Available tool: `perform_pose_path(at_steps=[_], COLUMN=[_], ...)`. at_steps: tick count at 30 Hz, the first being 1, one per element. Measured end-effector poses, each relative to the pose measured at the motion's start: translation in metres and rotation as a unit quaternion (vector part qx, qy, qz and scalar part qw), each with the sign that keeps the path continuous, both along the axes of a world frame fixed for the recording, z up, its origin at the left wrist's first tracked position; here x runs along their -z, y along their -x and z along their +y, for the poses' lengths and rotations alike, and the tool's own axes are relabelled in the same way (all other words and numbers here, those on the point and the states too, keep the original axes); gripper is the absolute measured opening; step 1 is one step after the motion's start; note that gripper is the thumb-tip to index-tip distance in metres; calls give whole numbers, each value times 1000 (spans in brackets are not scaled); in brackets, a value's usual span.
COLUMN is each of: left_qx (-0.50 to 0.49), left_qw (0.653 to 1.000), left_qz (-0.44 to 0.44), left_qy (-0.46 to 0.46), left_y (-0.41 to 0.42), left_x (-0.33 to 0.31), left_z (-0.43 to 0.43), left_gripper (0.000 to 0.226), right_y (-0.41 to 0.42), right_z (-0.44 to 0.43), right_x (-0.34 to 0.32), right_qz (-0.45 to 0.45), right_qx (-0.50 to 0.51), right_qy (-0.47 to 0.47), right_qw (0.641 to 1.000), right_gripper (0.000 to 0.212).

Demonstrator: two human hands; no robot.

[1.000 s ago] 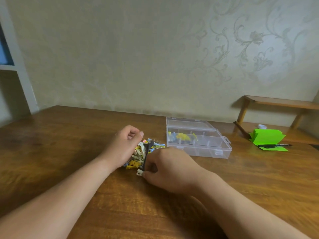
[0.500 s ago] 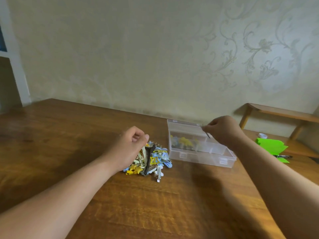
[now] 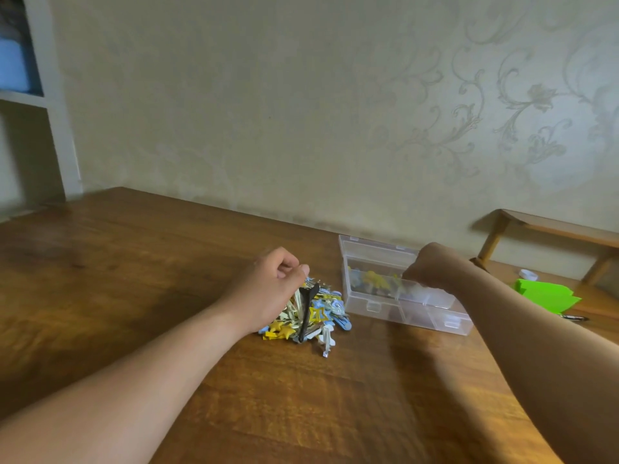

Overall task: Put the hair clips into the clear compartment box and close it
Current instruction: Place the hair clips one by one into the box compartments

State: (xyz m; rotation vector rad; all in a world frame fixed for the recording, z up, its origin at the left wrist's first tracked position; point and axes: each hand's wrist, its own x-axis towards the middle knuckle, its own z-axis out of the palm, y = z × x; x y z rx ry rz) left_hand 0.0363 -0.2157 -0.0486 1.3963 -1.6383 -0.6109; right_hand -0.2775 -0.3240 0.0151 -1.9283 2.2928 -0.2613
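Head cam: left hand (image 3: 271, 286) curled on the hair clips (image 3: 318, 313), right hand (image 3: 432, 267) curled over the open clear box (image 3: 378, 304) beside them. Can't tell if either pinches anything.

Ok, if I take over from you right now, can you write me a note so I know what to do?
Left hand: curled on top of the pile of hair clips, beside the box. I can't tell whether it is pinching one.
Right hand: curled over the clear compartment box, fingertips down inside. Any clip in them is too blurred to see.
Done: the lid is open, and a few yellow and blue clips lie in a back compartment.
Left: most clips are in the pile on the table. Move them in, then close the lid.
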Motion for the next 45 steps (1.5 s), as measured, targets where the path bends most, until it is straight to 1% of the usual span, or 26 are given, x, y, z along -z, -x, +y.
perform_pose_path(at_steps=[4, 6, 8, 11, 13, 14, 16, 17, 19, 20, 22, 24, 25, 28, 31, 35, 37, 39, 41, 43, 45], left_qx=[-3, -2, -1, 0, 0, 0, 4, 4, -1, -3, -4, -3, -3, 0, 4, 5, 8, 11, 15, 15, 12], left_qw=[1000, 1000, 1000, 1000, 1000, 1000, 999, 999, 1000, 1000, 1000, 1000, 1000, 1000, 1000, 1000, 1000, 999, 999, 1000, 1000], left_qz=[-6, -11, -7, -14, -23, -29, -39, -37, -30, -26, -19, -15, -14, -17, -20, -21, -29, -34, -35, -27, -23], left_qy=[1, 1, -1, -6, -6, -4, -7, -9, -8, -7, -7, -8, -8, -7, -6, -2, -3, -2, 0, -2, -2], left_y=[1, 1, 1, 1, 0, -1, -1, 0, 0, 0, 0, 1, 2, 1, 1, 2, 2, 1, 1, 2, 3], left_x=[-1, -2, -2, -3, -4, -5, -6, -6, -4, -4, -3, -3, -3, -3, -4, -5, -5, -6, -6, -5, -5], left_z=[1, 1, 2, 4, 6, 7, 7, 7, 7, 8, 7, 6, 7, 7, 7, 7, 8, 8, 8, 7, 7], left_gripper=[24, 25, 25, 27, 28, 28, 26, 23, 21, 20, 21, 21, 21, 21, 22, 23, 24, 26, 26, 23, 21], right_y=[1, -2, -11, -38, -61, -72, -87, -91, -94, -96, -100, -104, -105, -102, -98, -94, -83, -65, -44, -24, -7], right_z=[16, 29, 48, 91, 124, 137, 152, 156, 159, 161, 165, 167, 167, 167, 170, 171, 166, 159, 147, 130, 106], right_x=[-4, -6, -8, -12, -12, -10, -2, 2, 4, 4, 6, 9, 10, 5, -3, -9, -16, -26, -37, -43, -42], right_qz=[-6, -22, -60, -120, -160, -164, -125, -104, -94, -91, -59, -18, -6, -12, 0, -15, -47, -117, -225, -322, -379], right_qx=[2, 4, -8, -69, -144, -183, -245, -266, -290, -296, -302, -307, -309, -315, -323, -316, -302, -280, -238, -177, -111], right_qy=[29, 76, 135, 212, 225, 216, 195, 184, 140, 107, 41, 18, 18, -6, -26, -13, -24, -36, -5, 41, 71], right_qw=[1000, 997, 989, 967, 950, 945, 941, 940, 942, 945, 951, 951, 951, 949, 946, 949, 952, 952, 945, 929, 916], right_gripper=[25, 28, 31, 30, 27, 25, 19, 16, 15, 19, 33, 41, 38, 23, 13, 9, 9, 11, 13, 14, 15])
